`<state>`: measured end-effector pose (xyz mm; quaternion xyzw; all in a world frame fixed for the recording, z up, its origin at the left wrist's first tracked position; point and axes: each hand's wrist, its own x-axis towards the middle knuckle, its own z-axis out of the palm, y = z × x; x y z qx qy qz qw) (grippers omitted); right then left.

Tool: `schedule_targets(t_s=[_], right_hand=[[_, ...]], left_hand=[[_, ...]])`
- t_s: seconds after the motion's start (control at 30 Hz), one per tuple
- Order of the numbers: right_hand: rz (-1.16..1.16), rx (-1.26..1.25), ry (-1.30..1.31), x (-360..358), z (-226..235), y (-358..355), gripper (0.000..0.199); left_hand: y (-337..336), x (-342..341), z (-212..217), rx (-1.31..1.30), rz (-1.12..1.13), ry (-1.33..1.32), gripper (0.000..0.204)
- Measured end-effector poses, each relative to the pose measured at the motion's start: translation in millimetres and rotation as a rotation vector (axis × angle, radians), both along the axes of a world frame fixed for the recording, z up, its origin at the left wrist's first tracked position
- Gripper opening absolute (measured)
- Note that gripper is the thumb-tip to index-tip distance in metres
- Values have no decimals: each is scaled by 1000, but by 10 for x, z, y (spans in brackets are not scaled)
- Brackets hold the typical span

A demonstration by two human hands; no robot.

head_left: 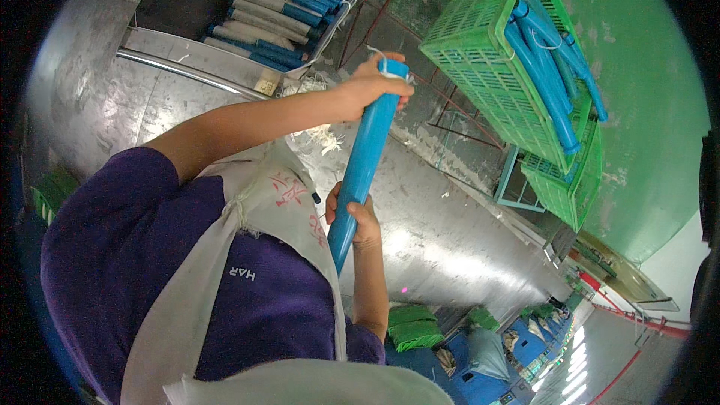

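A long blue tube slants across the front of my body, its upper end farther from me. My left hand is closed round that upper end, where a white edge and a loose white string show at the rim. Lower down, my right hand grips the same tube, thumb across its near side. The tube's lower end passes beside my white apron and is partly hidden there. Off-white shreds of strands lie on the metal table beneath my left forearm.
A metal tray at the far left holds several white-and-blue rolls. To the right, a green crate holds several blue tubes, above another green crate. Green stacks and blue bins stand at lower right.
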<state>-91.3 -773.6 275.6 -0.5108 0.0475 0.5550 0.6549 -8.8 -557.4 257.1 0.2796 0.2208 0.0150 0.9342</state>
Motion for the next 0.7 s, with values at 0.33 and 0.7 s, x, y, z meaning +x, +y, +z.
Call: schedule_targets(t_s=[0.33, 0.7], right_hand=[[192, -92, -219, 596, 184, 759, 46], [722, -708, -1161, 1419, 328, 1417, 43]], left_hand=[[941, 87, 348, 61, 236, -257, 66], [2154, 379, -551, 164, 309, -196, 20]])
